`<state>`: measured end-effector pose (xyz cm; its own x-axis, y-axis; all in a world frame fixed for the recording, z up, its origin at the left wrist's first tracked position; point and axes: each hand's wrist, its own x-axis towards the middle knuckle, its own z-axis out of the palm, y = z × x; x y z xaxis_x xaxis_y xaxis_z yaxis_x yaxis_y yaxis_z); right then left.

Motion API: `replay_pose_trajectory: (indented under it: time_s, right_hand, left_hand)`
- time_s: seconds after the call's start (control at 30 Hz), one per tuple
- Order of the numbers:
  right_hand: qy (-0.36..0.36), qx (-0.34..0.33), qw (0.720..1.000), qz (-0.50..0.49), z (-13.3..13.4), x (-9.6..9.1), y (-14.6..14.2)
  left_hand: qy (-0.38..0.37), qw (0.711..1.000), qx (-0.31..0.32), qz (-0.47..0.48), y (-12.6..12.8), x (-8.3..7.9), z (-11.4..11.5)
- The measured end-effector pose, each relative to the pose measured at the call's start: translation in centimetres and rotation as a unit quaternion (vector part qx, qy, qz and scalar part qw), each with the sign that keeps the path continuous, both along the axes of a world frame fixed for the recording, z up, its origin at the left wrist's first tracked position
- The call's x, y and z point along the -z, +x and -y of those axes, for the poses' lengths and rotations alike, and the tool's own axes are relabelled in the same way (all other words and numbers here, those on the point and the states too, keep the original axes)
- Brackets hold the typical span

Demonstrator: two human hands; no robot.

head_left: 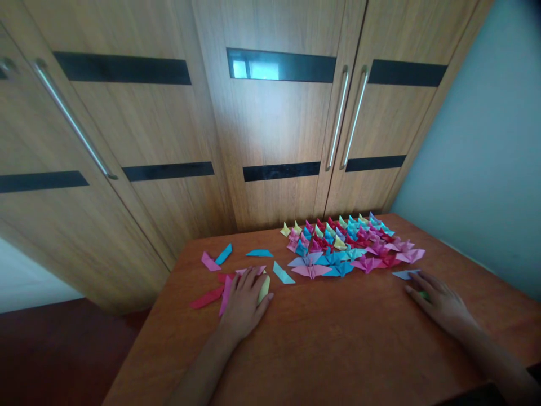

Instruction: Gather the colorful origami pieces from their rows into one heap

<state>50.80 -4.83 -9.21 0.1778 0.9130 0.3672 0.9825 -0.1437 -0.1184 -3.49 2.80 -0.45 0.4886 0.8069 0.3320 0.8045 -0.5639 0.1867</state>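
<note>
Two hands are shown palm down on the wooden counter (338, 338). The left hand (245, 299) is spread flat with nothing gripped and is pressed on loose paper strips (207, 297). A yellow-green strip (264, 288) is half hidden beneath its fingers. The right hand (439, 301) is laid over a small green piece (424, 295) that is mostly concealed, so a grip cannot be judged. A lavender piece (406, 274) lies just beyond it. Folded paper figures (346, 242) are massed near the wardrobe doors (270, 141). Both forearms are cut off by the frame.
</note>
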Motion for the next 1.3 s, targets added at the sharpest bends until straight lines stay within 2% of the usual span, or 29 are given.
replay_pose_trajectory:
  time_s: [0.13,0.27,0.37,0.5,0.6,0.67,0.8,0.97,1.13,1.3]
  right_hand:
    - [0.035,-0.054,0.998,-0.009,2.6,1.0,-4.3]
    - [0.047,-0.123,0.991,-0.021,5.0,0.8,-12.0]
    - [0.028,-0.168,0.985,-0.03,5.6,-0.9,-18.6]
    - [-0.03,-0.239,0.97,-0.045,4.6,-4.0,-26.7]
    - [-0.04,-0.273,0.958,-0.071,3.3,-5.7,-31.2]
    - [-0.034,-0.297,0.951,-0.085,2.4,-6.4,-33.1]
    - [-0.026,-0.314,0.942,-0.113,1.1,-7.2,-33.7]
    - [-0.04,-0.322,0.935,-0.145,0.9,-8.0,-31.4]
    - [-0.063,-0.282,0.929,-0.23,1.3,-8.4,-29.9]
    - [-0.101,-0.268,0.902,-0.325,1.7,-8.7,-29.5]
  left_hand:
    - [-0.008,1.0,0.004,0.003,0.1,-0.1,0.3]
    - [0.011,1.0,0.013,-0.001,0.4,-0.4,0.7]
    - [0.02,1.0,0.013,-0.005,0.6,-0.6,1.1]
    - [0.014,0.999,0.039,0.012,1.2,-1.1,2.3]
    - [0.0,0.995,0.101,0.019,1.8,-1.7,3.6]
    - [-0.017,0.991,0.133,0.023,2.1,-2.1,4.3]
    - [-0.057,0.988,0.137,0.032,2.3,-2.4,4.6]
    - [-0.097,0.984,0.145,0.045,2.3,-2.1,4.3]
    - [-0.118,0.979,0.153,0.065,2.2,-2.1,4.3]
    - [-0.135,0.977,0.151,0.065,2.5,-2.3,4.6]
